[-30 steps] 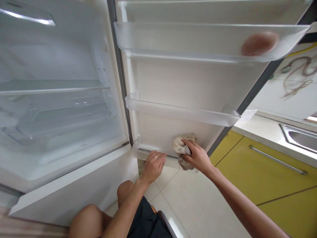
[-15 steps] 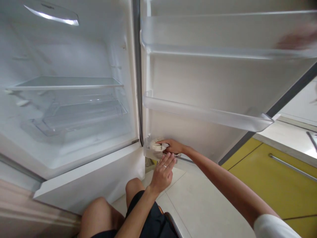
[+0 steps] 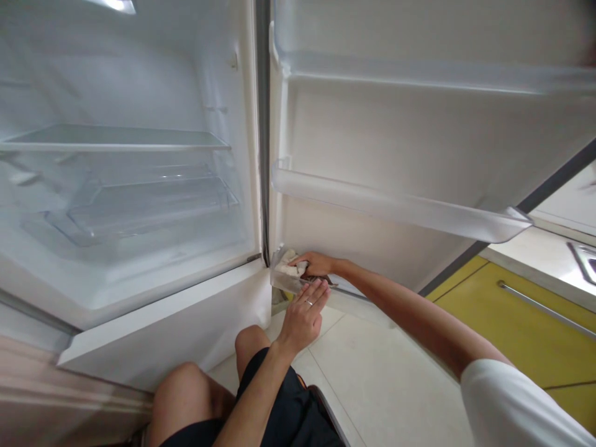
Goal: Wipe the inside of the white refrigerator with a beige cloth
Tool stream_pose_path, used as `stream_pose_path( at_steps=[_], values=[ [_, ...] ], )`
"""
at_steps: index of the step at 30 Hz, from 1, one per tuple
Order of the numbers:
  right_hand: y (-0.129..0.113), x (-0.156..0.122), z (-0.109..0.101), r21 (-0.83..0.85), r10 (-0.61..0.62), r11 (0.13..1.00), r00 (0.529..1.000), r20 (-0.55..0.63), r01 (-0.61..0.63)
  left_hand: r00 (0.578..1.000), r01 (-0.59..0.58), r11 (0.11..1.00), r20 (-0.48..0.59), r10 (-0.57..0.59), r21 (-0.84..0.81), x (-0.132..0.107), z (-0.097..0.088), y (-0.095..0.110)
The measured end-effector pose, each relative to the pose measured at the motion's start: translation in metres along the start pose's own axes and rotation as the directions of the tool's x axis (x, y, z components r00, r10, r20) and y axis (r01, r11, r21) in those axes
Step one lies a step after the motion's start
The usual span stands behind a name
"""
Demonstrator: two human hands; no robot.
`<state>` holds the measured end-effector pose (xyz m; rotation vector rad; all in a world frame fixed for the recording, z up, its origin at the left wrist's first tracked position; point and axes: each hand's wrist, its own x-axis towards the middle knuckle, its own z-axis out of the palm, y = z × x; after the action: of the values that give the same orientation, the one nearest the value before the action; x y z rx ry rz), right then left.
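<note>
I crouch before an open fridge. My right hand point(image 3: 317, 264) is closed on a crumpled beige cloth point(image 3: 289, 265), pressed into the hinge-side end of the lowest clear door bin point(image 3: 344, 297). My left hand point(image 3: 305, 310), a ring on one finger, lies with fingers stretched flat against the outer front of that same bin, just below the right hand. Part of the cloth is hidden behind the bin wall.
The white fridge door point(image 3: 395, 136) carries a middle bin point(image 3: 400, 208) and an upper bin point(image 3: 419, 71). The fridge interior point(image 3: 121, 186) has a glass shelf point(image 3: 116, 138) and a clear drawer point(image 3: 149, 205). Yellow cabinets point(image 3: 526, 329) and a counter with a sink edge point(image 3: 582, 261) stand right. My knees point(image 3: 209, 379) are on pale floor tiles.
My right hand slid the cloth leftward along the bottom door bin, from its middle to the hinge-side end. My left hand stayed on the bin front. The view shifted left.
</note>
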<state>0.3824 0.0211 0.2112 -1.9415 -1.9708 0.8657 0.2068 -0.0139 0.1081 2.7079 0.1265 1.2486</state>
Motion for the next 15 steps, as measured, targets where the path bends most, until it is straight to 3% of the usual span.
stream_pose_path(
  at_steps=[6,15],
  values=[
    [0.007,-0.024,-0.013,-0.052,0.071,0.996,0.997,0.042,-0.069,1.0,-0.001,1.0,0.029,0.001,-0.002,0.002,-0.002,-0.002],
    [0.024,-0.083,-0.026,-0.095,0.117,0.99,0.988,0.097,-0.108,1.0,0.006,1.0,-0.001,-0.006,-0.013,0.003,0.0,-0.001]
  ],
)
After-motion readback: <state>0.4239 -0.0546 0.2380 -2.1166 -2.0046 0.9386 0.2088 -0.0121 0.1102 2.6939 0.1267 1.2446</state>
